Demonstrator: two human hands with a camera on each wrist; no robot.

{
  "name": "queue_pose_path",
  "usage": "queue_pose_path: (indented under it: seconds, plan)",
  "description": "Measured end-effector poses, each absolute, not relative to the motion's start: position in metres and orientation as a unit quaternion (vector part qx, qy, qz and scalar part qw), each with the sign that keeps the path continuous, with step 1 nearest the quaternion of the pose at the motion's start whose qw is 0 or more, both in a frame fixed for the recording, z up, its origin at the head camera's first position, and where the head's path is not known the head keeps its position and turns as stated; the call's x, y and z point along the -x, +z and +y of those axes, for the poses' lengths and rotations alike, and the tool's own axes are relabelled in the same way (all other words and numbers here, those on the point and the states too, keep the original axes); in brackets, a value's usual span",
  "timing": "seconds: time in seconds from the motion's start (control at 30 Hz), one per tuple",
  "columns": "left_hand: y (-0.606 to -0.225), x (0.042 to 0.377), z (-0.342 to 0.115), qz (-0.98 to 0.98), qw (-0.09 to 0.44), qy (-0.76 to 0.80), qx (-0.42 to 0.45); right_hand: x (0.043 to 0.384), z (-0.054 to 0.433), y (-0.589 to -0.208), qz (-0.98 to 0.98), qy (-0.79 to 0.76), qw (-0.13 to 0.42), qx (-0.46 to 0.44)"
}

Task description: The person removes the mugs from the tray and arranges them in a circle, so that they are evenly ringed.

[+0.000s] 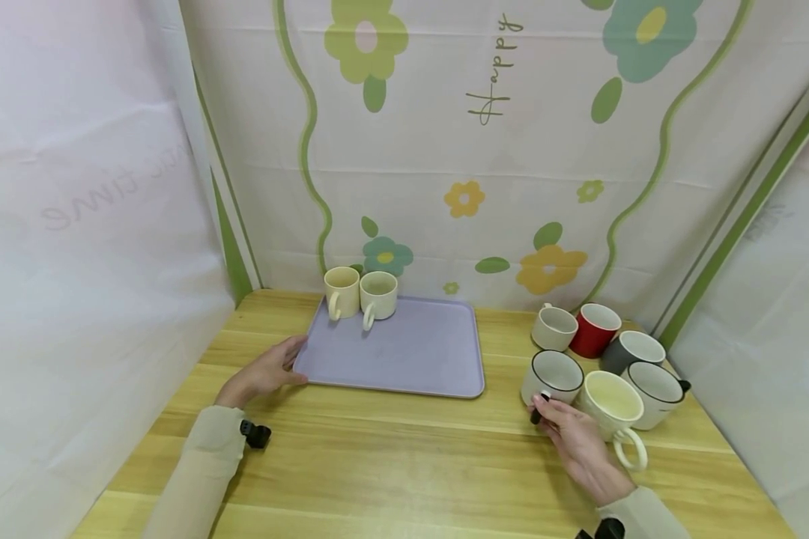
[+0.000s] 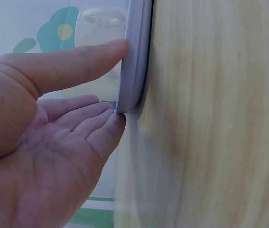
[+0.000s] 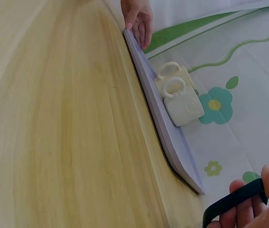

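My left hand (image 1: pixel 266 373) touches the left edge of a lilac tray (image 1: pixel 418 355); in the left wrist view its thumb and fingertips (image 2: pixel 113 121) meet the rim, fingers mostly straight. At the tray's back left stand a pale yellow mug (image 1: pixel 347 296) and an off-white mug (image 1: pixel 383 299), handles toward me. On the right, my right hand (image 1: pixel 576 442) grips the black handle (image 3: pixel 234 202) of a white mug (image 1: pixel 534 385) with a black rim. A cream-yellow mug (image 1: pixel 609 408) with a looped handle is right beside that hand.
Behind these, at the right, are a small off-white mug (image 1: pixel 551 333), a red mug (image 1: pixel 592 340), a dark grey mug (image 1: pixel 616 358) and another black-rimmed white mug (image 1: pixel 657 404). Floral cloth (image 1: pixel 411 150) hangs along the back and sides of the wooden table (image 1: pixel 391 464).
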State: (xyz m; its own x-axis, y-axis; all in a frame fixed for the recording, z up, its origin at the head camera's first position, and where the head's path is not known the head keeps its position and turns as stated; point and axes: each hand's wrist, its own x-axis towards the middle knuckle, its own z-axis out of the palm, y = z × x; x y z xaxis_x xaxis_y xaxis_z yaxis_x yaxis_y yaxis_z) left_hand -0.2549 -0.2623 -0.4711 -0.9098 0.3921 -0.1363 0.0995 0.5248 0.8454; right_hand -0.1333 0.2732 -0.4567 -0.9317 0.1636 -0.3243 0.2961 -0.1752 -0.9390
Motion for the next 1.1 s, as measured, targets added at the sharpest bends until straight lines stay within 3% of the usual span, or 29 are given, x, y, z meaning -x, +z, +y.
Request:
queue_pose_path:
  seconds: [0.57,0.8,0.97,1.1]
  plan:
    - [-0.470,0.255,-0.262,0.857,0.158,0.469,-0.143,0.137,0.276,-0.465,0.661,-0.728,0.034,-0.179]
    - [-0.469,0.254,-0.262,0.857,0.159,0.469,-0.142,0.139,0.287,-0.462,0.816,-0.557,0.030,-0.149]
    - [-0.470,0.255,-0.262,0.856,0.159,0.470,-0.143,0.132,0.296,-0.446,0.932,-0.354,-0.034,-0.072]
    - [-0.469,0.255,-0.263,0.856,0.161,0.472,-0.138,0.127,0.296,-0.430,0.947,-0.302,-0.106,-0.017]
